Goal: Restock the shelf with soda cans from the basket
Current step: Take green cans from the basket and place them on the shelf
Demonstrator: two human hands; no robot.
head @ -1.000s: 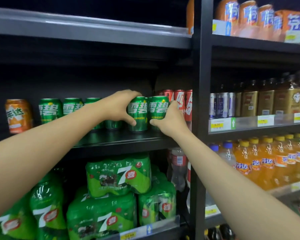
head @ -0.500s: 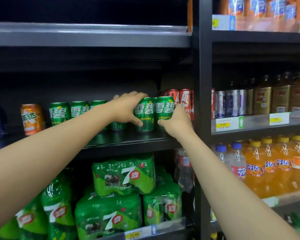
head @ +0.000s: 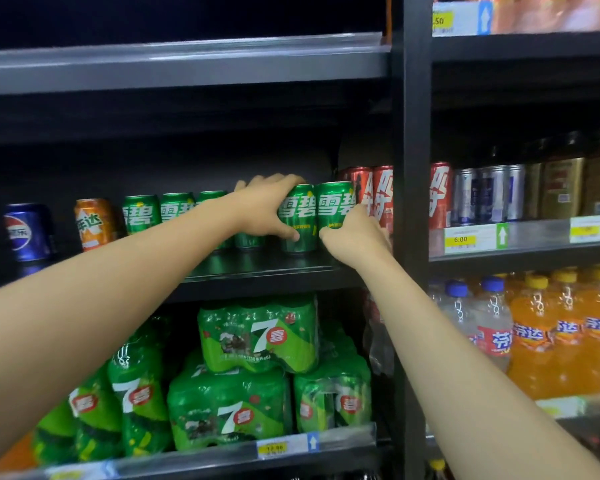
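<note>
Left hand (head: 260, 211) wrapped around green Sprite can (head: 297, 220); right hand (head: 355, 237) closed on adjacent Sprite can (head: 335, 206). Both cans upright, touching, on middle shelf (head: 274, 263). Basket not visible.

The scene is lit dimly and unevenly. Deep shadow is seen above the left hand (head: 262, 207), where the shelf recess goes nearly black. The grey shelf edge (head: 187, 65) higher up is caught by light from above and in front. Soft glare is carried on the green can (head: 297, 216) under that hand and on the shrink-wrapped packs (head: 257, 336) below both hands. Motion blur is shown at the top, up and right of the right hand (head: 355, 237). Wide-angle bending is visible at the edges.
</note>
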